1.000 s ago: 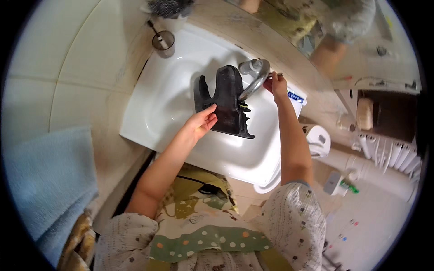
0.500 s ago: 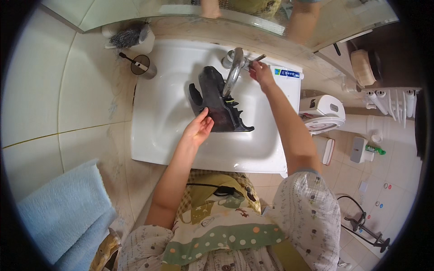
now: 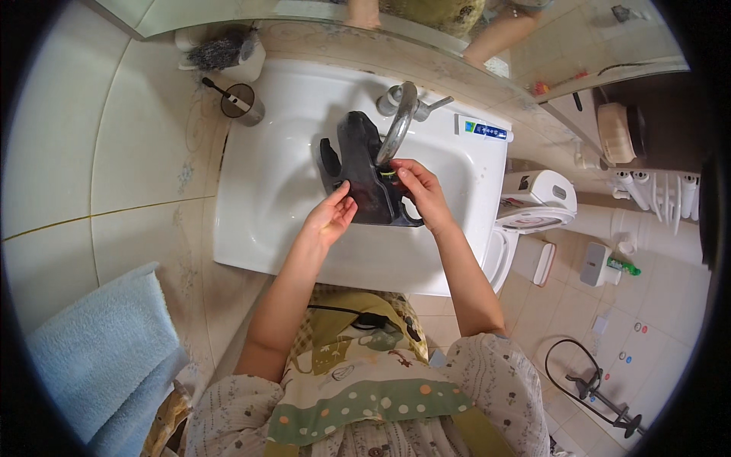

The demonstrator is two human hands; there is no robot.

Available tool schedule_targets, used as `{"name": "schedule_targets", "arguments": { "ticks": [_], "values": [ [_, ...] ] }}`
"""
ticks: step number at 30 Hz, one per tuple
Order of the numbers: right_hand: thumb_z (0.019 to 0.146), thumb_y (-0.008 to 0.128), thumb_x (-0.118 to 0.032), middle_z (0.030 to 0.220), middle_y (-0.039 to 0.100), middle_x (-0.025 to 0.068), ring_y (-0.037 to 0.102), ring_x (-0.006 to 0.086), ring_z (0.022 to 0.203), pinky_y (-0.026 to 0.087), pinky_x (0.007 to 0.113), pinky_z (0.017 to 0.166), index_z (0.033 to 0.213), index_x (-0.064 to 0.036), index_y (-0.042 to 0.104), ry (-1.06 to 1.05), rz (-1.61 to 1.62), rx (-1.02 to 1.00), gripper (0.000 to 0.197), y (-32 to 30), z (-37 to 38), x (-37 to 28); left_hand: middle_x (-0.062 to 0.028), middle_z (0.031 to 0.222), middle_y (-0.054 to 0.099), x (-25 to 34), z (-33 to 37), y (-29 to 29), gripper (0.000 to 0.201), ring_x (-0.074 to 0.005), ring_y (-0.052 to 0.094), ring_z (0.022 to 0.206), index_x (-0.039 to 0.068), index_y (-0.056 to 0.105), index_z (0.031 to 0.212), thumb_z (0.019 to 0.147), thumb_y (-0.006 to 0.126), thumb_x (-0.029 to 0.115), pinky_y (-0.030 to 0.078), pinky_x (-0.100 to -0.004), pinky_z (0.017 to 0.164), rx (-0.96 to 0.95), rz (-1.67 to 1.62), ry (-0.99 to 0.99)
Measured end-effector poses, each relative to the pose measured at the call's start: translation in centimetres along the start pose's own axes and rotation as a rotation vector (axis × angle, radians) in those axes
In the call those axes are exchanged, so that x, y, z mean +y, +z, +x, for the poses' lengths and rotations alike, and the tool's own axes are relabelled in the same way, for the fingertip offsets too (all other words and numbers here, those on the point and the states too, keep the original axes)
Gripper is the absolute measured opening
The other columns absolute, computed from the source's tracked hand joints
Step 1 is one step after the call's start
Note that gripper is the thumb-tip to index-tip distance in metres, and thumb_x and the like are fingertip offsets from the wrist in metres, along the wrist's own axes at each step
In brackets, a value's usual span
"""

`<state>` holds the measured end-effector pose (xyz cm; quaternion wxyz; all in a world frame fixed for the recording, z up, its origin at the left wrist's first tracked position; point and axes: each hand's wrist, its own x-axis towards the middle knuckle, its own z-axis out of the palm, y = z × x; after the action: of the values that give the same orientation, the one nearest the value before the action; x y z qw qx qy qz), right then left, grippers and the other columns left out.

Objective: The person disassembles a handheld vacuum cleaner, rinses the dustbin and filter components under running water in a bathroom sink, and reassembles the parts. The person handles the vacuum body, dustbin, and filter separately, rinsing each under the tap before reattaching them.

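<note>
A black moulded plastic part (image 3: 364, 183) with notched edges is held over the white washbasin (image 3: 251, 236). Its kind I cannot make out. My left hand (image 3: 329, 217) grips its near left edge, thumb on top. At its right side, my right hand (image 3: 423, 194) has its fingers closed at the edge beside a small yellow-green ring (image 3: 388, 174). The chrome tap (image 3: 399, 126) curves over the part, its spout end just above that ring. The tap's lever (image 3: 439, 104) points to the right. Whether water is running is hard to tell.
A toothpaste tube (image 3: 484, 129) lies on the basin's back right rim. On the left stand a cup with a toothbrush (image 3: 245, 107) and a white container (image 3: 247, 62). A mirror runs along the back. A light blue towel (image 3: 106, 350) hangs at lower left; a toilet (image 3: 533, 199) is at right.
My right hand has left the tap lever and come down to the right side of the black plastic part. My left hand keeps its hold. The lever now points farther up and right.
</note>
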<state>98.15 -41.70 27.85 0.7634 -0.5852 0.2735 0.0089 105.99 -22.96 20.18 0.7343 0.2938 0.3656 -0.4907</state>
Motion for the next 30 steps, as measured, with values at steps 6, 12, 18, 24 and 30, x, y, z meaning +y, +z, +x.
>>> {"name": "schedule_targets", "arguments": {
  "ticks": [6, 12, 18, 24, 30],
  "values": [
    [0.089, 0.066, -0.014, 0.107, 0.064, 0.0025, 0.059, 0.0097, 0.099, 0.046, 0.025, 0.089, 0.118, -0.0031, 0.060, -0.113, 0.012, -0.112, 0.031, -0.3, -0.1, -0.5, 0.0035, 0.075, 0.058, 0.1, -0.3, 0.2, 0.012, -0.0077, 0.055, 0.069, 0.011, 0.061, 0.083, 0.084, 0.072, 0.015, 0.053, -0.0205, 0.071, -0.001, -0.007, 0.000],
    [0.082, 0.072, -0.006, 0.107, 0.065, 0.0041, 0.061, 0.0117, 0.097, 0.049, 0.025, 0.087, 0.118, -0.0022, 0.059, 0.012, -0.041, -0.136, 0.039, -1.4, 1.3, 0.3, 0.0035, 0.077, 0.059, -0.1, -0.4, -0.1, 0.012, -0.0079, 0.056, 0.070, 0.011, 0.060, 0.084, 0.085, 0.071, 0.015, 0.053, -0.0205, 0.071, 0.031, -0.016, 0.005],
    [0.082, 0.072, -0.006, 0.112, 0.065, 0.0040, 0.061, 0.0127, 0.100, 0.049, 0.027, 0.090, 0.120, -0.0019, 0.059, 0.085, -0.014, -0.188, 0.040, -0.1, -0.3, 2.0, 0.0017, 0.082, 0.060, 0.1, -1.3, -3.2, 0.011, -0.0093, 0.057, 0.077, 0.010, 0.060, 0.089, 0.087, 0.069, 0.016, 0.052, -0.0215, 0.076, 0.013, 0.002, -0.001],
    [0.084, 0.070, -0.005, 0.112, 0.064, 0.0046, 0.061, 0.0127, 0.101, 0.050, 0.027, 0.090, 0.119, -0.0019, 0.058, 0.032, 0.093, -0.245, 0.037, 2.0, -1.1, 3.3, -0.0012, 0.093, 0.060, 1.2, -4.3, -4.2, 0.015, -0.0114, 0.056, 0.088, 0.009, 0.060, 0.097, 0.087, 0.069, 0.016, 0.049, -0.0231, 0.084, 0.039, 0.008, 0.040],
    [0.083, 0.069, -0.003, 0.112, 0.062, 0.0010, 0.058, 0.0106, 0.101, 0.048, 0.027, 0.090, 0.122, -0.0041, 0.057, 0.027, 0.093, -0.319, 0.041, 3.9, -1.4, 1.8, -0.0010, 0.094, 0.060, 2.8, -6.7, -4.6, 0.018, -0.0118, 0.057, 0.090, 0.007, 0.060, 0.101, 0.089, 0.066, 0.018, 0.048, -0.0243, 0.087, 0.034, 0.075, 0.077]
  ]
}}
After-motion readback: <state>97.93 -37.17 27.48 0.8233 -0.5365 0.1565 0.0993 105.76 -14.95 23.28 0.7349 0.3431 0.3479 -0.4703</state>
